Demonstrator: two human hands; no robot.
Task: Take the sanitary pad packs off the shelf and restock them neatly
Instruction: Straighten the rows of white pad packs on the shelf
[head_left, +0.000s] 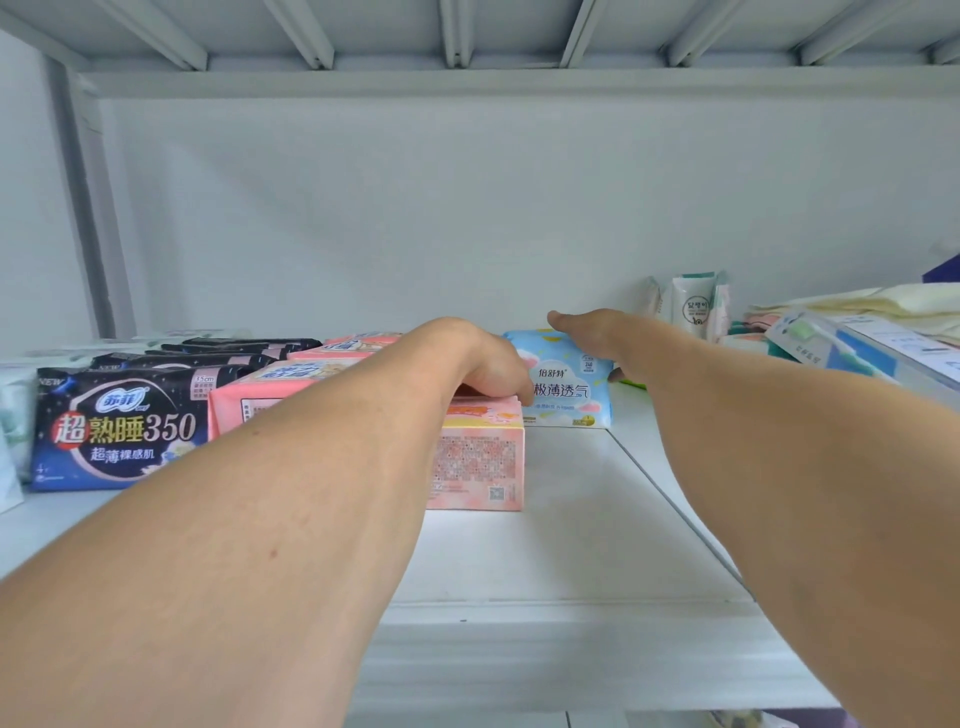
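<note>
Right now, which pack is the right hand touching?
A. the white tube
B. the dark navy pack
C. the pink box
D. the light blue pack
D: the right hand rests over the top and right side of the light blue pack, while the left hand lies on the pink box.

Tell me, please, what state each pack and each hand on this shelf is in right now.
Left hand: resting on the pink pack's top, fingers hidden.
Right hand: grip around the light blue pack's top and side.
Pink pack: upright, sealed.
Light blue pack: upright, held.
Dark blue pack: upright, untouched.
</note>
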